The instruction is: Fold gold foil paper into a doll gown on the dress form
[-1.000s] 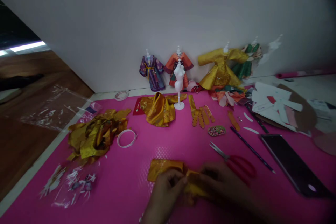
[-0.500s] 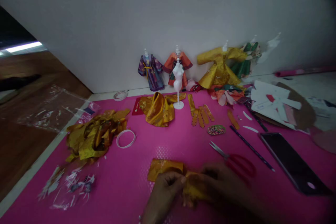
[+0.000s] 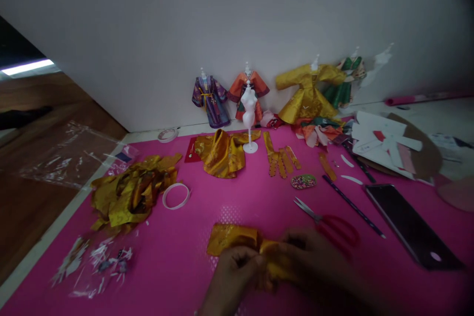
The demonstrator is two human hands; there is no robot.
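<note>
A small piece of gold brocade fabric (image 3: 231, 237) lies on the pink mat (image 3: 229, 197) near the front edge. My left hand (image 3: 231, 274) pinches its middle from below, fingers closed on the cloth. My right hand (image 3: 314, 261) grips the right part of the same piece, blurred by motion. Red-handled scissors (image 3: 329, 224) lie just beyond my right hand. A bare white mannequin stand (image 3: 249, 118) is upright at the back of the mat, beside a folded gold garment (image 3: 222, 153).
A heap of gold scraps (image 3: 129, 192) and a tape ring (image 3: 176, 195) lie at left. Gold strips (image 3: 281, 158), a bead pouch (image 3: 303, 181), a dark pencil (image 3: 351, 205), a phone (image 3: 411, 224) and paper patterns (image 3: 385, 145) lie at right. Dressed doll stands (image 3: 307, 94) line the wall.
Both hands stay on the gold fabric, with only small finger shifts. The view has drifted slightly, so everything on the mat sits a little to the left and higher.
</note>
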